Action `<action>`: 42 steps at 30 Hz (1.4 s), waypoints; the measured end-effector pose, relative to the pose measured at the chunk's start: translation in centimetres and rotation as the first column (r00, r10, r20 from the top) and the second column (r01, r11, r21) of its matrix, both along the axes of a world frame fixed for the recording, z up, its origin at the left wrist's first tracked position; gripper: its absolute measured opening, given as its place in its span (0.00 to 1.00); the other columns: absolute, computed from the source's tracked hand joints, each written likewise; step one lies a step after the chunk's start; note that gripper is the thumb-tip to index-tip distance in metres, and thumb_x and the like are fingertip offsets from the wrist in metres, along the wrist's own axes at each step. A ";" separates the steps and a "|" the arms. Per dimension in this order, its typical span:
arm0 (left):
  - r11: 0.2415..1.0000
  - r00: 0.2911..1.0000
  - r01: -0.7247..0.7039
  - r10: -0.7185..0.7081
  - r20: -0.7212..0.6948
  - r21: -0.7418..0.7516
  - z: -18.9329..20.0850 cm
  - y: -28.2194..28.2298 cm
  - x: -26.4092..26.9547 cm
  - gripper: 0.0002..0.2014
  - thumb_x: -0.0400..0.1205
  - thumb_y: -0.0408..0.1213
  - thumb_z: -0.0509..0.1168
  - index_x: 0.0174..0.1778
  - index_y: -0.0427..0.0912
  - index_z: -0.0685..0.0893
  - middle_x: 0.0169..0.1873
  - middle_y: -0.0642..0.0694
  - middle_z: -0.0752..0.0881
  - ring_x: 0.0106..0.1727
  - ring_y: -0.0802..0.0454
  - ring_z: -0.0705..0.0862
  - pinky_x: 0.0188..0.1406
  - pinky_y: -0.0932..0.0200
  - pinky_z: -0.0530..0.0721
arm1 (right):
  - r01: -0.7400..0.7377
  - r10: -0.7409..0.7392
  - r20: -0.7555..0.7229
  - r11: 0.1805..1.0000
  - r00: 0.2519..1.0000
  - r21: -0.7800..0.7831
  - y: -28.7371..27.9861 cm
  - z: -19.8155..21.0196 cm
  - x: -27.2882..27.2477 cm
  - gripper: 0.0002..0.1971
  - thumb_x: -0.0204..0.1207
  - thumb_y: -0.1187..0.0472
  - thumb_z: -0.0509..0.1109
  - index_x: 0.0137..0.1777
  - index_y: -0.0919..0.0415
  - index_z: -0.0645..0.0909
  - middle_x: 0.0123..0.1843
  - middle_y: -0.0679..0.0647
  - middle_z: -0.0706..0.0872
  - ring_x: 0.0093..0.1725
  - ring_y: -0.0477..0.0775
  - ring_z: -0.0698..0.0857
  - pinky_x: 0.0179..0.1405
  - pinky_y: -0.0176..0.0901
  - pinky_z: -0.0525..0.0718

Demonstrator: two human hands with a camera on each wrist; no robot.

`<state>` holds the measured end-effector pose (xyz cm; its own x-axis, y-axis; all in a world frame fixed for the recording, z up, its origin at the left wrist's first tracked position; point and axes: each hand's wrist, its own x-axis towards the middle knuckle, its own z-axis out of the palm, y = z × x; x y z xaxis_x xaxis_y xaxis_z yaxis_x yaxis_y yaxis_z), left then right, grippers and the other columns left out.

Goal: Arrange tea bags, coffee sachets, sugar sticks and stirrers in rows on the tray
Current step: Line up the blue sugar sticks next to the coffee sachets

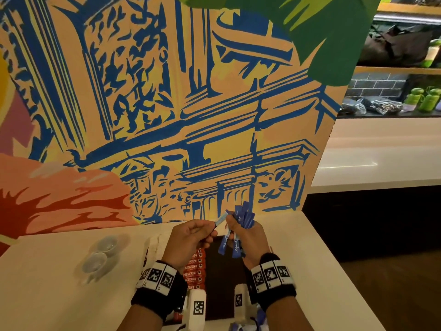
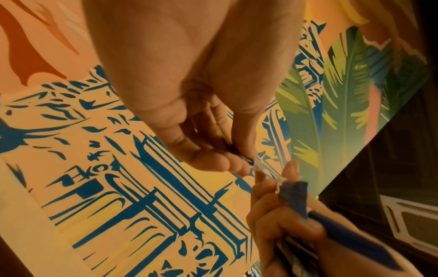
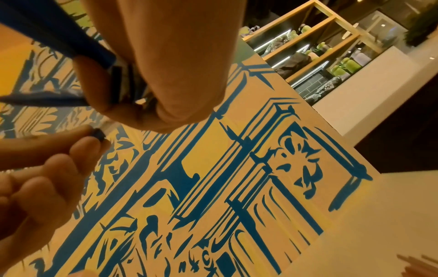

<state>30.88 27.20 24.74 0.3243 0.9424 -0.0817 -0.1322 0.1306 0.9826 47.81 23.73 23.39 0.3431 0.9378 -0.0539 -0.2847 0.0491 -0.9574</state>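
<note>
My right hand (image 1: 241,231) grips a bunch of blue sugar sticks (image 1: 243,217) above the dark tray (image 1: 223,278); their ends fan out above and below the fist. My left hand (image 1: 195,232) pinches the end of a single blue stick (image 1: 220,220) beside the bunch. In the left wrist view the left fingertips (image 2: 239,165) pinch that stick, close to the bunch (image 2: 294,196) in the right hand. In the right wrist view the blue sticks (image 3: 59,35) cross the palm. A row of red coffee sachets (image 1: 194,271) lies on the tray's left side, below the left hand.
Two small white cups (image 1: 101,253) stand on the white counter (image 1: 47,283) to the left. A painted wall panel (image 1: 167,103) rises directly behind the tray. More blue sachets (image 1: 248,324) lie at the near edge. Wooden stirrers (image 3: 419,266) show at the right wrist view's corner.
</note>
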 end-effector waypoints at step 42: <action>0.986 0.860 0.056 -0.128 -0.495 -0.158 -9.0 0.4 -0.4 0.08 0.79 0.22 0.73 0.40 0.39 0.91 0.35 0.40 0.91 0.36 0.44 0.87 0.39 0.54 0.88 | 0.039 0.029 0.155 0.906 0.987 -0.422 -1.1 -11.6 3.9 0.22 0.69 0.52 0.85 0.50 0.71 0.88 0.39 0.60 0.88 0.41 0.61 0.86 0.42 0.49 0.81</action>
